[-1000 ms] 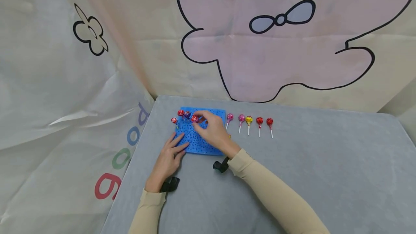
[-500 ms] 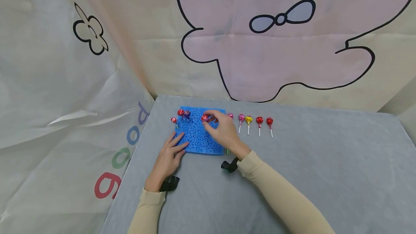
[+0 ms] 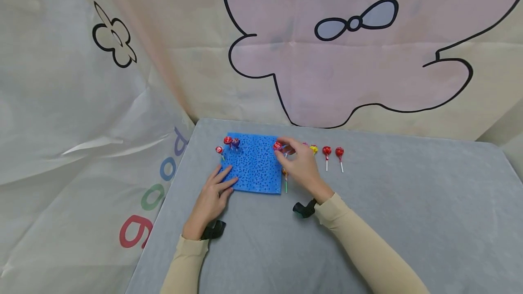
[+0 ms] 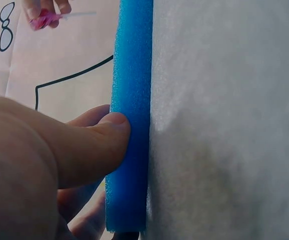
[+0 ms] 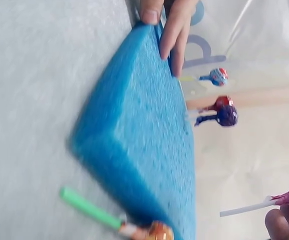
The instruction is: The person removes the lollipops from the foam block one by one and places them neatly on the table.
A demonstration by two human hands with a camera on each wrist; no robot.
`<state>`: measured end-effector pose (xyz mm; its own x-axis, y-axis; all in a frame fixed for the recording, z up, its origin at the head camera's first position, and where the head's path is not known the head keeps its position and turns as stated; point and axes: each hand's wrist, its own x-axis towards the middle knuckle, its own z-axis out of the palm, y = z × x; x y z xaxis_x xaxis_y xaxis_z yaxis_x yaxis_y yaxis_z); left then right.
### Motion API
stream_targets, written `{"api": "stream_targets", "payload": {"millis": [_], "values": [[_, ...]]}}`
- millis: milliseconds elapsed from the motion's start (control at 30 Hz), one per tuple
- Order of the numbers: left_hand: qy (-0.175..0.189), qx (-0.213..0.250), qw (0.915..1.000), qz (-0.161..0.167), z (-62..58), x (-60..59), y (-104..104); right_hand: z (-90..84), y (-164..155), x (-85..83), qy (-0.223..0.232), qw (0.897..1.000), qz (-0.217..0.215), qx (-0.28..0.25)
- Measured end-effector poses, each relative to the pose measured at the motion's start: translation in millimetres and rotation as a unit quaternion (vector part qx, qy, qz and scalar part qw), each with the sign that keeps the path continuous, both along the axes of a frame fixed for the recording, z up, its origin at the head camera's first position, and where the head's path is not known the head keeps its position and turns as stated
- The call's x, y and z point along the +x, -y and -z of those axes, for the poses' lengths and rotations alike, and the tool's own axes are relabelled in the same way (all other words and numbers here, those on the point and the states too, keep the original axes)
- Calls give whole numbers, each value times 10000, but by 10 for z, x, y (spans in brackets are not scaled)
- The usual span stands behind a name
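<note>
A blue foam pad (image 3: 253,164) lies on the grey table (image 3: 388,203). Three lollipops (image 3: 228,140) stand along its far left part. My left hand (image 3: 222,180) rests flat on the pad's near left corner, and the thumb (image 4: 115,131) presses against the pad's edge (image 4: 132,100). Over the pad's far right corner, my right hand (image 3: 286,149) pinches a red lollipop (image 3: 278,145) by its white stick (image 5: 244,207). An orange lollipop with a green stick (image 3: 285,180) lies on the table against the pad's right edge.
To the right of my right hand lie a yellow lollipop (image 3: 313,149) and two red lollipops (image 3: 326,151) in a row; my hand partly hides a pink one. Printed cloth (image 3: 327,58) hangs behind and to the left of the table.
My right hand has carried the red lollipop rightward from the pad's far middle to its far right corner. The green-stick lollipop has come into sight. The left hand has stayed put.
</note>
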<state>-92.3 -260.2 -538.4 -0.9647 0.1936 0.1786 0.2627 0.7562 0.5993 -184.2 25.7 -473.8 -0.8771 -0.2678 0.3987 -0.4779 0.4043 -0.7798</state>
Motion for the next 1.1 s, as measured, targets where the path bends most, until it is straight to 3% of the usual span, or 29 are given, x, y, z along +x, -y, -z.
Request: {"api": "stream_targets", "payload": {"millis": [767,1100], "values": [[-6,68,10000,11,9,-6,-6,123,-447,0,17,9968,793,77],[-210,77,9997,30,9,5,-11,163,-530,-6,37,9952,965,148]]}}
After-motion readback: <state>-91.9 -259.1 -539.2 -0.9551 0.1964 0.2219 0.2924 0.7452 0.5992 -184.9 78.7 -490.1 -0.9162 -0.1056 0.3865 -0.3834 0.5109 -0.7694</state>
